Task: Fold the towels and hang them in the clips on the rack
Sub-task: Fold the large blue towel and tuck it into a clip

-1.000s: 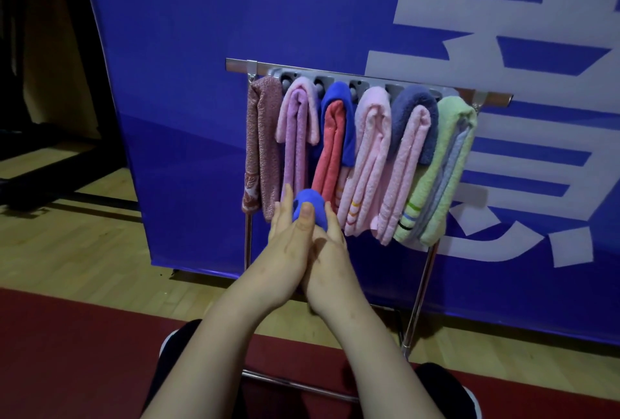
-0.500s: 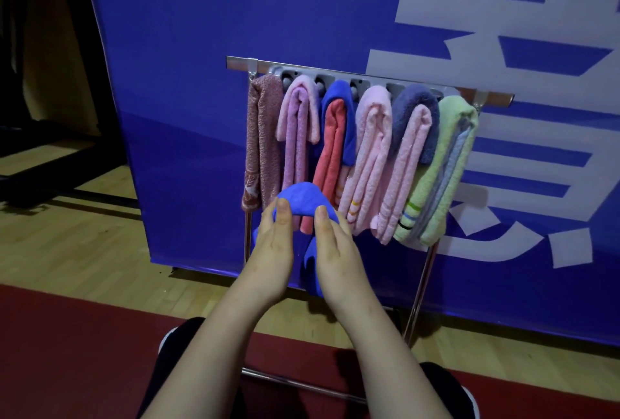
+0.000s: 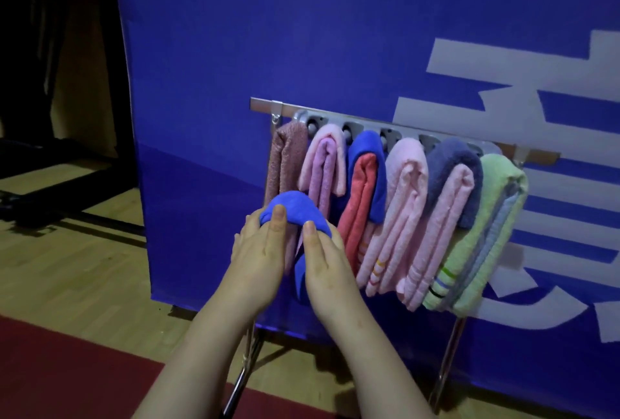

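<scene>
Banner [image 3: 302, 49]: blue with white lettering, it fills the upper and right frame and serves as the backdrop just behind the rack.
Rack [image 3: 451, 351]: a metal frame at centre right, with legs running to the lower edge. It is low enough that the rail sits within reach of the outstretched arms.
Hung towels [image 3: 402, 203]: six bundles hang side by side and touching. Each is doubled over with its fold at the top, probably so a clip bites the thick part.
Clip strip [image 3: 369, 130]: a grey strip along the rail. I cannot tell whether any slot is free.
Blue towel [image 3: 295, 208]: at centre frame below the rail, in front of the lower ends of the leftmost towels. It is bunched into a rounded hump on top, with a tail hanging between the wrists, so the fold looks ready to be fed upward.
Left hand [image 3: 260, 254]: grips the hump's left end, thumb on the near face and fingers hidden behind.
Right hand [image 3: 327, 261]: pinches the hump's right end the same way, which keeps the fold together.
</scene>
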Demonstrator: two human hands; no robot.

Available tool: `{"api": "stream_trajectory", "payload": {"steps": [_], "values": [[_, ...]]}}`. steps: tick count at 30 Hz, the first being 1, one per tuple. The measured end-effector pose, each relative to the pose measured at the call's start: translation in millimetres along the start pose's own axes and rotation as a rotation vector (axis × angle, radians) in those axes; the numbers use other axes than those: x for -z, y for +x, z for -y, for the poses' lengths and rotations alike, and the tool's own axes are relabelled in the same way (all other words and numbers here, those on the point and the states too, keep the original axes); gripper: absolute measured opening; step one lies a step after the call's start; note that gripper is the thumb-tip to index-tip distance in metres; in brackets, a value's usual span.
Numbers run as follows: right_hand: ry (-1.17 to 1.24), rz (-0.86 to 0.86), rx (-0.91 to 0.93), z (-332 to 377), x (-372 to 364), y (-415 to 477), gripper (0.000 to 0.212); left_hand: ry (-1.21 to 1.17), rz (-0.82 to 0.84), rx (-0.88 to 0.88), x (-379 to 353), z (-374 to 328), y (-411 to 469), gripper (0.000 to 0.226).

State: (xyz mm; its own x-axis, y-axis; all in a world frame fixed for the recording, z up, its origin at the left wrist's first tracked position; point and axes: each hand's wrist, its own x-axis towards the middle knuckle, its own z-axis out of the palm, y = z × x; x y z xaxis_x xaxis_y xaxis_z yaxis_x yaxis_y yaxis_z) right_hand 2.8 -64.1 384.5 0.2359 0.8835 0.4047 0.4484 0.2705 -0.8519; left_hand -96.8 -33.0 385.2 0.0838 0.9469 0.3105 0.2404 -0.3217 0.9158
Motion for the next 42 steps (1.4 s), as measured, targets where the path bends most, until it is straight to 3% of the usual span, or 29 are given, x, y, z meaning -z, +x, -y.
{"api": "stream_trajectory", "payload": {"steps": [1, 5, 15, 19, 24, 26, 28, 30, 32, 35, 38, 40, 42], "values": [[0.013, 0.009, 0.018, 7, -3, 16, 0.072, 0.008, -0.010, 0.001, 6, -5, 15, 0.055], [0.005, 0.083, 0.007, 31, -14, 74, 0.049, 0.094, -0.051, -0.040, 28, -30, 68, 0.065], [-0.312, -0.018, 0.078, 79, -23, 172, 0.059, 0.302, -0.018, -0.122, 51, -82, 165, 0.060], [-0.352, -0.087, 0.019, 74, -25, 193, 0.059, 0.355, 0.056, -0.165, 46, -76, 193, 0.076], [-0.422, -0.031, -0.020, 52, -28, 199, 0.067, 0.315, 0.133, -0.120, 38, -51, 211, 0.092], [-0.407, -0.024, -0.011, 38, -36, 196, 0.074, 0.242, 0.121, -0.069, 39, -42, 214, 0.101], [-0.333, -0.030, -0.002, 24, -43, 192, 0.074, 0.141, 0.133, -0.031, 38, -39, 211, 0.092], [-0.258, -0.052, -0.016, 11, -47, 188, 0.062, 0.084, 0.149, -0.042, 36, -36, 208, 0.077], [-0.273, -0.088, -0.019, -2, -49, 183, 0.054, 0.069, 0.145, -0.071, 34, -27, 207, 0.081], [-0.288, -0.109, 0.007, -16, -53, 181, 0.069, 0.011, 0.155, -0.058, 31, -10, 207, 0.091], [-0.198, -0.160, -0.025, -23, -57, 183, 0.087, -0.074, 0.139, -0.036, 25, 6, 207, 0.079], [-0.113, -0.172, -0.016, -23, -54, 184, 0.081, -0.099, 0.101, -0.025, 24, 14, 205, 0.067], [0.011, -0.180, -0.015, -22, -50, 182, 0.061, -0.134, 0.078, -0.034, 23, 21, 206, 0.068]]}}
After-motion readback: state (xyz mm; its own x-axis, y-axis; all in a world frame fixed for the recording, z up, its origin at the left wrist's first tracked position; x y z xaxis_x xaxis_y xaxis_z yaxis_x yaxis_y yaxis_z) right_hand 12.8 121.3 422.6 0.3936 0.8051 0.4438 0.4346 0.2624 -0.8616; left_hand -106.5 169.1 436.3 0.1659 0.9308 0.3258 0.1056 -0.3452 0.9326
